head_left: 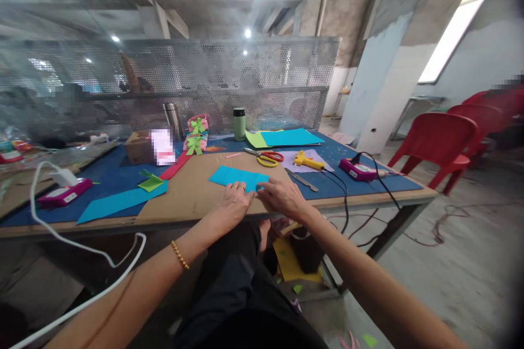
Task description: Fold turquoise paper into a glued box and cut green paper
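A strip of bright blue paper [231, 175] lies on a sheet of brown cardboard [184, 199] at the table's near edge. My left hand [236, 202], with a ring on one finger, holds the strip down along its near edge, fingers close together. At the strip's right end, my right hand [282, 196] pinches the paper between curled fingers; the fingertips are partly hidden. Just beyond lie scissors [266, 159] with red and yellow handles. To the right are a craft knife [302, 180] and a yellow glue gun [308, 161] on pale paper.
Blue and green sheets [292, 137] lie behind, near a green flask [239, 124]. Another blue strip [123, 202] is at the left, beside a purple power strip [67, 192] with a white cable. A second purple power strip [357, 169] and red chairs [436, 136] are right.
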`<state>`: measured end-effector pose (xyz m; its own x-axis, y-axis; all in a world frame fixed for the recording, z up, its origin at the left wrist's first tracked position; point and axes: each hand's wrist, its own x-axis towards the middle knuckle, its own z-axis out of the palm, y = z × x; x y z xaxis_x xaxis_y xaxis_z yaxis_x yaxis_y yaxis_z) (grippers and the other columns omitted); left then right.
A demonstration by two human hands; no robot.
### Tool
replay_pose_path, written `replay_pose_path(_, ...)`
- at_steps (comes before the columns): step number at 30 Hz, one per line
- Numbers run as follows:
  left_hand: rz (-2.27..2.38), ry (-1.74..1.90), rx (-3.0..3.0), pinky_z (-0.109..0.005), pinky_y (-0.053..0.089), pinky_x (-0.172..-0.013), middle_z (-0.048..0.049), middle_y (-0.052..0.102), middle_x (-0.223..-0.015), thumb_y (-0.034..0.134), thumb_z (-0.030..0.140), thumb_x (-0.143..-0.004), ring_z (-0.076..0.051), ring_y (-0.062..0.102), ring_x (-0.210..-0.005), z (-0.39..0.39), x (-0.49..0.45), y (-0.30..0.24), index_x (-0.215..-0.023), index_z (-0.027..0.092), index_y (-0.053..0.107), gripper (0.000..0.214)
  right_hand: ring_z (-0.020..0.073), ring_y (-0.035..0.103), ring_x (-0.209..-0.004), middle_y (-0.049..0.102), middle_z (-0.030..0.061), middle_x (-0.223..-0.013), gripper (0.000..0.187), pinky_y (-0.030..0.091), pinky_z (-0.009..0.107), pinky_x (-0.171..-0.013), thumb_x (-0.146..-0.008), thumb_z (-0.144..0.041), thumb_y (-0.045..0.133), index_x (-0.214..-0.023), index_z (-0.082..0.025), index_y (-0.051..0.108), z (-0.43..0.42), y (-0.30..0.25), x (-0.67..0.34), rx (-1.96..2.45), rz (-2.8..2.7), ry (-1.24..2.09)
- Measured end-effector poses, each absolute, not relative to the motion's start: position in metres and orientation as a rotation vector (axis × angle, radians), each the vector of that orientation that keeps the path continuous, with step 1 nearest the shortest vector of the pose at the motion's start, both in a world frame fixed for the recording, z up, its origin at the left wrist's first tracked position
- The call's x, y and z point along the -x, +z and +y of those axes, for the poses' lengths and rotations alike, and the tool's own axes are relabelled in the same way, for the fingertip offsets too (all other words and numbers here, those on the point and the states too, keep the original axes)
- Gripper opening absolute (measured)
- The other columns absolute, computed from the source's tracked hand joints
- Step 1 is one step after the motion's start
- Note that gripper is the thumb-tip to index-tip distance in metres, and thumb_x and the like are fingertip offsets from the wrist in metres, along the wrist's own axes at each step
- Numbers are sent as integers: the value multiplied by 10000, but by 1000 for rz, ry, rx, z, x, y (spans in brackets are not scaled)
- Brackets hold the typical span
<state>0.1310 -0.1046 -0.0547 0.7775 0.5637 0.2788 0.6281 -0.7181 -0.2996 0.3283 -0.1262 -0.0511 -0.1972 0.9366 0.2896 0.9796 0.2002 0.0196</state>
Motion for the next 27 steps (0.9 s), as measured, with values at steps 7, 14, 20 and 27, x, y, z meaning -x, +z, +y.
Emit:
replay_pose_path(7,-930,-250,2571,-411,424,-836,-169,599,-1044,360,132,-987,-287,553,-1005,-103,-132,-61,-1148,135,628,313,237,691,-886,681,112,-1041,509,365,267,-622,-1030,-562,263,-1169,-292,671,-138,-45,-325,1994,-2337,-446)
replay_pose_path(14,-910,-308,2581,-412,418,-814,-174,596,-1085,358,127,-980,-296,548,-1009,-100,-131,-66,-1177,146,618,327,283,672,-869,682,160,-971,567,388,309,-642,-1027,-553,274,-1076,-191,708,-141,-46,-330,2147,-2192,-530)
replay_pose_path(20,-951,-336,2609,-419,418,-848,-166,602,-1092,367,224,-1010,-293,544,-1037,-99,-130,-63,-1170,165,631,314,268,558,-1013,642,148,-1052,433,369,352,-816,-1037,-457,359,-1039,-177,689,-146,-59,-311,1721,-2325,-668)
replay_pose_path(27,-931,-336,2704,-419,441,-880,-168,607,-1114,429,255,-994,-294,559,-1050,-99,-129,-57,-1151,160,659,294,258,547,-999,629,109,-1055,439,347,360,-855,-1020,-531,370,-1132,-187,616,-153,-72,-305,1646,-2339,-526)
